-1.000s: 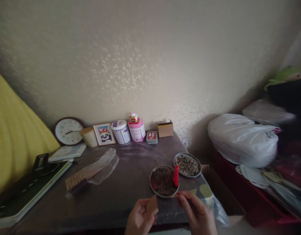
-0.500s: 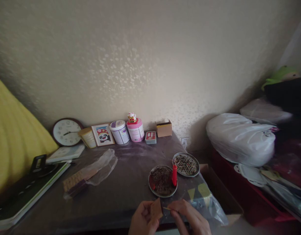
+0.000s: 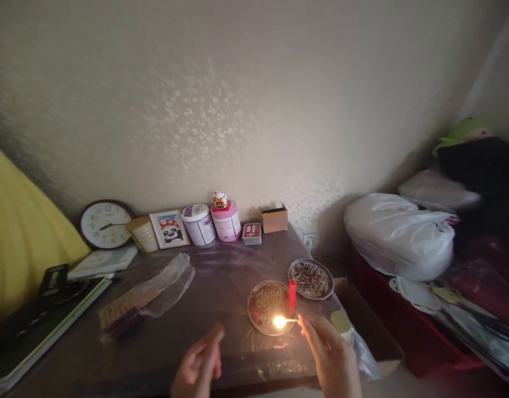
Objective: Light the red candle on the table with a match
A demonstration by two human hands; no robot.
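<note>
Clearly, match in right hand.

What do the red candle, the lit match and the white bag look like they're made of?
Red candle: probably smooth wax, solid red. Lit match: likely bare wood, a thin pale stick. White bag: seemingly thin, glossy plastic, from its shiny creases.

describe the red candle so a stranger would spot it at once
On the dark table, toward its right end, find the nearer round dish, by the lit match in the right hand. The red candle rises upright at that dish's right side, the only tall, slim, red thing on the table.
</note>
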